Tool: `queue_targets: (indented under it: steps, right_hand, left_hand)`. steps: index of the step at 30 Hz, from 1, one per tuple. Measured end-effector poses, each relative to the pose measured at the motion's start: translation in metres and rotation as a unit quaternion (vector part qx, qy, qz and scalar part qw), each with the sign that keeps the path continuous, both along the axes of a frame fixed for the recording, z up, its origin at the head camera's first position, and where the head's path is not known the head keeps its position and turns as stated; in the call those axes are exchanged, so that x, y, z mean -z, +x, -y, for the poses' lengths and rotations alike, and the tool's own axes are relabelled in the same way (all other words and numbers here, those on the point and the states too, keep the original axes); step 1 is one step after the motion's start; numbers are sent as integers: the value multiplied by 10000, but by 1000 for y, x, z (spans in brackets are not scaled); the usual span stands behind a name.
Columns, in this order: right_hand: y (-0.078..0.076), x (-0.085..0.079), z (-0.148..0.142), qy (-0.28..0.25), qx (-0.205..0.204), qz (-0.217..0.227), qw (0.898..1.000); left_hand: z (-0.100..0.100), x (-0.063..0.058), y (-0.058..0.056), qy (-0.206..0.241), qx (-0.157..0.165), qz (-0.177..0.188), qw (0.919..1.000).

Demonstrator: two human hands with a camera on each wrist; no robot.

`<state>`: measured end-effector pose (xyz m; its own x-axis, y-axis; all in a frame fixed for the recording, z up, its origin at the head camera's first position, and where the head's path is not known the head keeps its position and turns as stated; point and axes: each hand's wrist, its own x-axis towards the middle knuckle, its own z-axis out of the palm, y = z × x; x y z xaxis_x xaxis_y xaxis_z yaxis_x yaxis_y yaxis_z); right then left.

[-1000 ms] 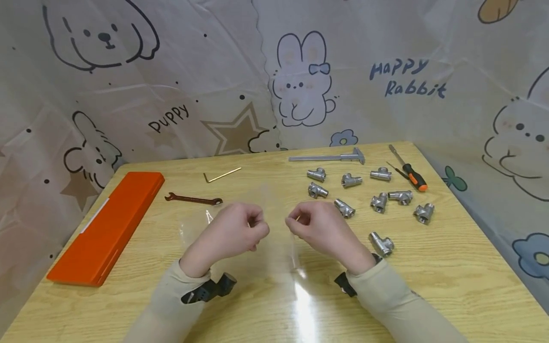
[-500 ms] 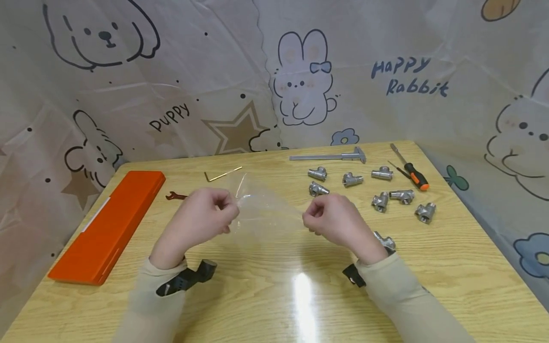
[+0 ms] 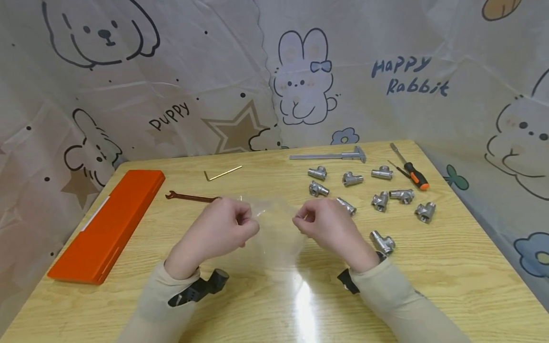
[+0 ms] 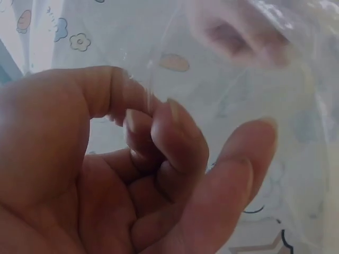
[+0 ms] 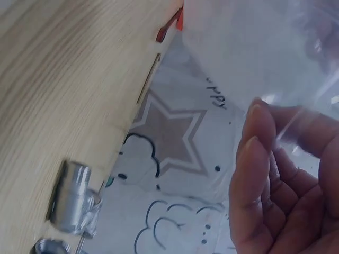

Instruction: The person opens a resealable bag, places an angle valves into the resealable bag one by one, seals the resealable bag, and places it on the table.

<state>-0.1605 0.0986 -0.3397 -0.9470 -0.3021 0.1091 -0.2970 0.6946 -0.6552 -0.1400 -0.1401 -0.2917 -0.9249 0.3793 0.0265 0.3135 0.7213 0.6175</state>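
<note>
A clear plastic bag (image 3: 278,233) hangs between my two hands above the middle of the table. My left hand (image 3: 214,233) pinches its left side with curled fingers, and my right hand (image 3: 332,226) pinches its right side between thumb and fingertips. In the left wrist view the film (image 4: 233,100) spreads out beyond the fingers. Seen from the right wrist, the clear film (image 5: 238,53) runs from the pinched fingertips toward the upper right. Because the bag is see-through, I cannot tell where its mouth is. Several silvery tee pipe fittings (image 3: 382,243) lie right of my right hand.
An orange case (image 3: 109,226) lies at the left. Behind my left hand are a reddish wrench (image 3: 190,196) and a brass-coloured hex key (image 3: 224,173). A caliper (image 3: 328,156) lies at the back edge, with an orange-and-black screwdriver (image 3: 415,176) at the back right.
My hands first spread apart and the bag stretched out between them. They have since come closer together, the left one moving back right, and the bag hangs slacker.
</note>
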Motion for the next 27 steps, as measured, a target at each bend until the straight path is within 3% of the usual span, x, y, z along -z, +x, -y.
queue_targets:
  steps: [4, 10, 16, 20, 27]
  right_hand:
    - [-3, 1, -5, 43, 67, 169, 9998]
    - [-6, 0, -8, -47, 29, 375, 9993]
    - [-5, -4, -9, -340, 140, 774, 9963]
    - [-5, -5, -8, -432, 114, 961, 9944]
    - [-6, -3, -7, -478, 53, 908, 9947]
  left_hand:
    - [5, -5, 4, -187, -31, 86, 9998]
    - [5, -7, 5, -96, 70, 499, 9987]
    - [12, -10, 3, -392, 201, 242, 9987]
    - [18, -13, 2, -103, 270, 288, 9992]
    - [25, -11, -2, 590, 475, 369, 9964]
